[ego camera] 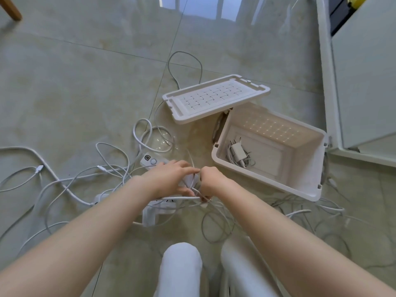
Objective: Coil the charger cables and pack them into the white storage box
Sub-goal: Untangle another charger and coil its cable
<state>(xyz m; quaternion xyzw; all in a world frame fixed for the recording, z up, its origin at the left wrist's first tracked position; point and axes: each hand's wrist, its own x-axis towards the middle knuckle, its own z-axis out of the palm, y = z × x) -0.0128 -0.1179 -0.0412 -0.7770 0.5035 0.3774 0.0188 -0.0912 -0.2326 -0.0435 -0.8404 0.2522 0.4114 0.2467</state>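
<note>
The left hand covers most of the white charger block it grips; the right hand pinches a cable with its fingertips out of sight. A power strip lies half hidden under the left forearm. At the left edge loose cables run out of view; the wooden leg and white cabinet are cropped. The bundle in the storage box is too small to count its cords.

The glossy, polished stone-look tile floor mirrors window light. The white matt plastic storage box and its white plastic lid with a woven-pattern panel look smooth. The thin white charger cables have a smooth rubbery sheen.
</note>
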